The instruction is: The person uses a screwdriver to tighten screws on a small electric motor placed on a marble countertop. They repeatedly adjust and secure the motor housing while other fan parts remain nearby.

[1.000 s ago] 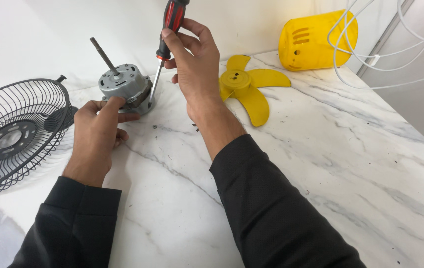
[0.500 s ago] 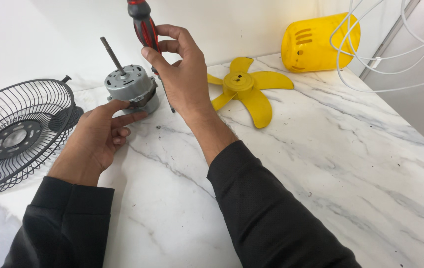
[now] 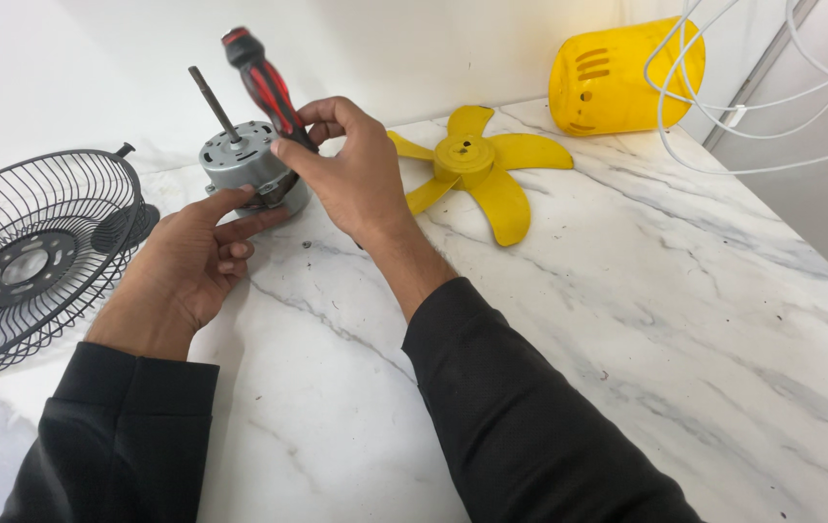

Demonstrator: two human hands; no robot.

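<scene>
Round grey metal fan motor (image 3: 247,167) with a thin steel shaft standing tilted from its top, set on the white grey-veined marble bench (image 3: 627,320) near the back wall; taken as the landmark. Left hand (image 3: 189,263), dark-sleeved, just in front of the motor, fingers half open, fingertips touching its lower side. Right hand (image 3: 351,174), just right of the motor, closed around a red-and-black-handled screwdriver (image 3: 264,85); handle tilted up over the motor's right edge, blade hidden behind the fingers. Black wire fan guard (image 3: 31,257), dished, lying left of the motor at the bench edge. Yellow plastic five-bladed fan propeller (image 3: 477,169), flat, right of the motor. Yellow plastic motor housing (image 3: 622,77), further right, by the wall. White cables (image 3: 753,107) looping beside the housing.
</scene>
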